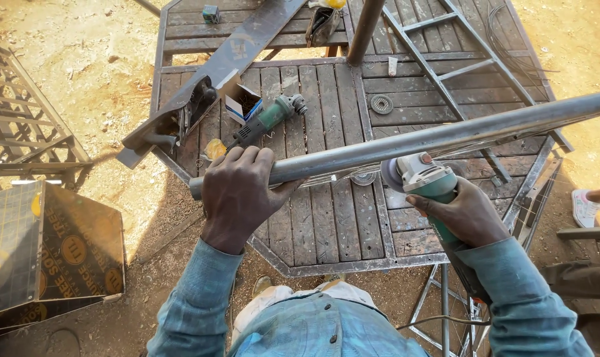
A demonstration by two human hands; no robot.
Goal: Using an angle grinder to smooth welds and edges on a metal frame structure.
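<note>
One long grey metal pipe [406,142] lies across the wooden table [326,225], your left hand [237,192] clamped around its near left end, while your right hand [465,215] grips a green angle grinder [422,178] just under the pipe, and a second grinder [267,120] rests farther left.

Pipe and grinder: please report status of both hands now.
Left hand gripping steel pipe near its end. Right hand holding green grinder, disc at the pipe. Second grinder lies on table, apart.
</note>
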